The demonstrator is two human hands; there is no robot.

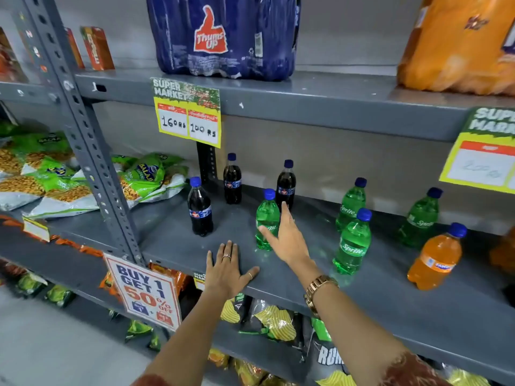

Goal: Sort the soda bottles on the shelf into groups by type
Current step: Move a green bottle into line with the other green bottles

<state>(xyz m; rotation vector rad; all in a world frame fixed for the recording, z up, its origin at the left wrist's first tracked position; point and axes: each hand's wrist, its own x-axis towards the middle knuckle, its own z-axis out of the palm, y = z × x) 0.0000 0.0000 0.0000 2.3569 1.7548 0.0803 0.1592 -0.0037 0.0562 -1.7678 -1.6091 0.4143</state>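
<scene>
On the grey shelf [390, 310] stand three dark cola bottles with blue caps: one at the front left [200, 207], one at the back [232, 179] and one further right [286, 183]. A green Sprite bottle [267, 218] stands in front of that last cola bottle. Three more Sprite bottles [352, 240] stand to the right, and an orange Fanta bottle [436, 257] beyond them. My left hand [225, 268] lies flat on the shelf's front edge, holding nothing. My right hand [287, 235] is open, fingers stretched beside the near Sprite bottle, thumb against its label.
Green snack bags [145, 176] lie at the shelf's left end, past a grey slotted upright [94, 168]. A blue Thums Up multipack [225, 37] and an orange pack [459, 45] sit on the shelf above. Price cards [189, 118] hang from that shelf's edge. Chip bags fill the shelf below.
</scene>
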